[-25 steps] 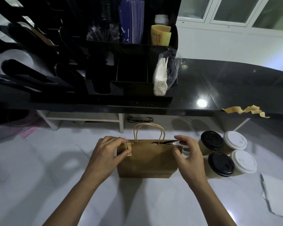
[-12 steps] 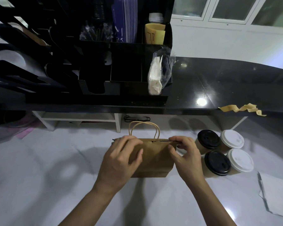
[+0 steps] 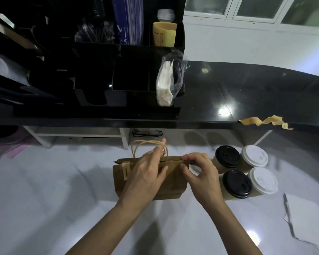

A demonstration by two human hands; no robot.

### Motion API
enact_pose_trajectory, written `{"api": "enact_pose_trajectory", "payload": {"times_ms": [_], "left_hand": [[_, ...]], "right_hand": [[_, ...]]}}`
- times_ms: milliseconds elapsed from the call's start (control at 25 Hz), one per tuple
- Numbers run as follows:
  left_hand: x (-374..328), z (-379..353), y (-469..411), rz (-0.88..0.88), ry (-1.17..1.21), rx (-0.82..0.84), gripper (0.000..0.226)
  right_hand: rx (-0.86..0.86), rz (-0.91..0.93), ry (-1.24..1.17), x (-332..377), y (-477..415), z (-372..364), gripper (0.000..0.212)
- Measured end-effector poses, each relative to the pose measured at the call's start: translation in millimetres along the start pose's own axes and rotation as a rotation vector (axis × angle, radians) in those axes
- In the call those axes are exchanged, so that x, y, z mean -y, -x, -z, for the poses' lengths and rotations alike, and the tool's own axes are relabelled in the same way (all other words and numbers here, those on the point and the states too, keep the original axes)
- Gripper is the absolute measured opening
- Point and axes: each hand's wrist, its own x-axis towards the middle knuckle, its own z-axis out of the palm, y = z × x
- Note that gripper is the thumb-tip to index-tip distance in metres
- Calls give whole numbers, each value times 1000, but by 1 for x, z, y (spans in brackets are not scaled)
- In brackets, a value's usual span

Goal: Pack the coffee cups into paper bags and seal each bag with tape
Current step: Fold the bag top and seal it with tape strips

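A brown paper bag (image 3: 175,183) with twine handles stands on the white counter, its top folded flat. A short strip of tan tape (image 3: 126,170) sits over its top left edge. My left hand (image 3: 147,173) lies across the bag's front, fingers reaching up by the handles. My right hand (image 3: 201,173) pinches the bag's top right edge between thumb and fingers. Several lidded coffee cups stand right of the bag: two with black lids (image 3: 227,157) (image 3: 237,183) and two with white lids (image 3: 254,155) (image 3: 263,180). What is inside the bag is hidden.
A black raised counter (image 3: 247,96) runs across the back, with strips of tan tape (image 3: 265,121) stuck on its front edge. A black organiser (image 3: 118,74) holds sleeves, straws and a bag of napkins (image 3: 165,85). White paper (image 3: 306,218) lies at the right.
My left hand slid right from the taped left corner to the middle of the bag, uncovering the tape strip. My right hand stayed at the top right edge.
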Motion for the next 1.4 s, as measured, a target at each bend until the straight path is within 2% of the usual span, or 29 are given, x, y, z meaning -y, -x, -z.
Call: {"api": "enact_pose_trajectory", "payload": {"times_ms": [120,280,440,480,560,640,680,760,920,1040,1120,1400], "left_hand": [[-3,-5,-7,32,-6,22,81],[-1,-12,-10,46,-38,32,79],[-2,-14,-9,43,-47,-1,75],[-1,-14,-9,52,-46,-2,74],[-1,-15,-9,71,-35,-1,73],[-1,-16,-8,82,-27,-1,71],[-1,-17,-7,83,-24,-1,69],[0,-18,-8,76,-25,2,63],[2,-20,-9,69,-41,2,54],[3,-20,-10,65,-37,4,60],[4,-20,-9,59,-29,7,60],[2,-20,-10,46,-28,-21,58]], "right_hand": [[22,11,6,-2,-4,1,27],[45,10,-1,-3,-9,4,27],[47,-18,-21,-1,-20,15,11],[4,-67,-66,1,-28,21,3],[-159,-278,-224,0,-52,40,21],[-308,-607,-581,-2,-82,65,38],[-341,-740,-766,-4,-95,78,41],[-350,-861,-963,-13,-114,98,41],[-325,-896,-1045,-21,-133,112,39],[-299,-914,-1020,-18,-139,112,23],[-275,-903,-981,-20,-139,111,15],[-193,-750,-728,-10,-127,92,17]]}}
